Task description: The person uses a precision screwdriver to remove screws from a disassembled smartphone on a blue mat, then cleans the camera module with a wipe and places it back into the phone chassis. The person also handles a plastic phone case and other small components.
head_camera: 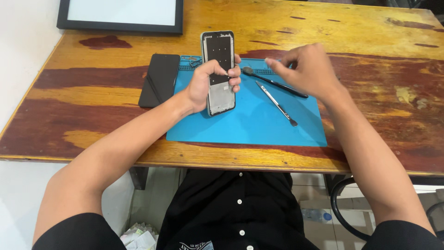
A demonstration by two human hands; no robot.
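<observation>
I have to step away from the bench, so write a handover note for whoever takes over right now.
Left hand: grip shut on the phone frame, held upright over the blue mat, its inner side showing.
Right hand: holds nothing, fingers hovering above the black pry tool.
On the mat: the pry tool and a thin metal tool.
Left of the mat: a black phone panel, flat on the table.
Done: the frame is bare.
Left: cannot tell from here.

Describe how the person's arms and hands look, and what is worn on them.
Both arms are bare from the short black sleeves down. The left hand and right hand wear no gloves, and no rings, watch or bracelets show. The sleeves belong to a black shirt with small white buttons.
</observation>
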